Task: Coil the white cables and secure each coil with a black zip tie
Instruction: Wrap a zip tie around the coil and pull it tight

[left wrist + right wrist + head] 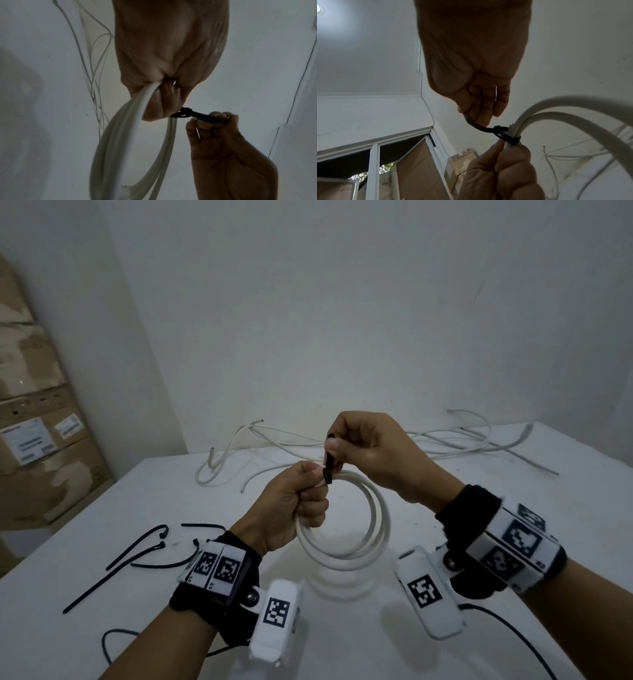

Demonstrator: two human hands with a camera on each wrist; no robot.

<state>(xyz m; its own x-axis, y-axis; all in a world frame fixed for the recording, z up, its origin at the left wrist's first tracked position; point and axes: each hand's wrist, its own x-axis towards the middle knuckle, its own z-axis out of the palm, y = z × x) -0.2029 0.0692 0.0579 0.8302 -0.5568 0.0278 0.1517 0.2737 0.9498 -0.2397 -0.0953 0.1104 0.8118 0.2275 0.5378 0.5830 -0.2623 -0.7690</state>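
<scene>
Now the left hand (291, 508) is gripping the coil (373, 529) to keep its loops together, while the right hand (370, 450) is pinching the zip tie (329, 470), apparently cinching it.

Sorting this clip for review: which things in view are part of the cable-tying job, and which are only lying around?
In use or waiting:
- white coil, held by the left hand
- black zip tie round it, its tail pulled by the right hand
- loose white cables at the table's far side
- spare zip ties

Just there:
- cardboard boxes
- table
</scene>
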